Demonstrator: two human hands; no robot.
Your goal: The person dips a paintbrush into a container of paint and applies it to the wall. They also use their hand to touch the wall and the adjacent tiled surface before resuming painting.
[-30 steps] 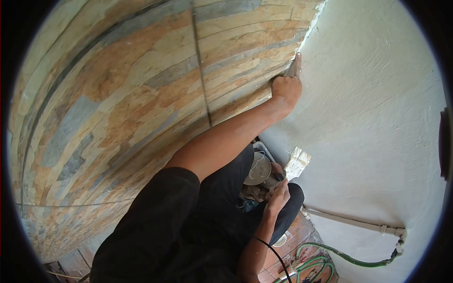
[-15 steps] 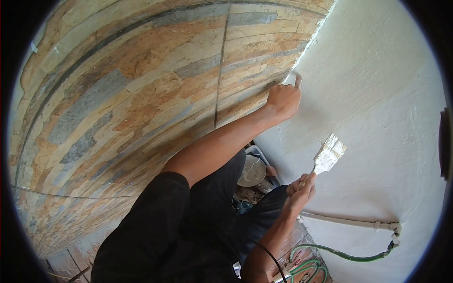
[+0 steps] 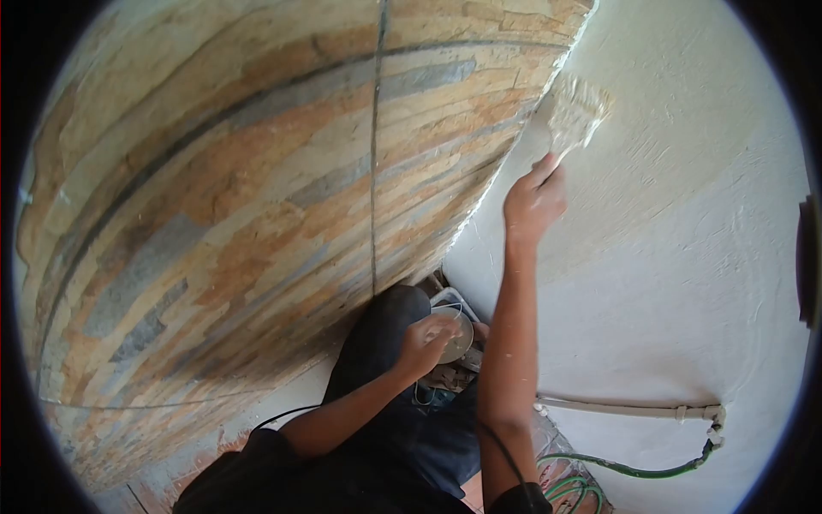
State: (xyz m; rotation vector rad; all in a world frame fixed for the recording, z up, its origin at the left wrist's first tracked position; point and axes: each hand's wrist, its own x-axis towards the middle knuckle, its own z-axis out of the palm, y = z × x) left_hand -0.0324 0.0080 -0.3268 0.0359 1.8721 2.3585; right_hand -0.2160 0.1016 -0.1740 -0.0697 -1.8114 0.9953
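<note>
Stone cladding (image 3: 257, 171) is met by white plaster (image 3: 685, 214). A brush (image 3: 575, 111) is clasped against the plaster by the right hand (image 3: 535, 204). The left hand (image 3: 424, 343), by a tin (image 3: 461, 336), seems curled, but its grip cannot be told.

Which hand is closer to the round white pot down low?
Left. The left hand is right beside the round white pot; the right hand is high above it, holding a brush against the wall.

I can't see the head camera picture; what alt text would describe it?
The person's right hand holds a paintbrush against a white wall, beside the edge of a stone-clad wall. The left hand is low, at a round white container.
</note>
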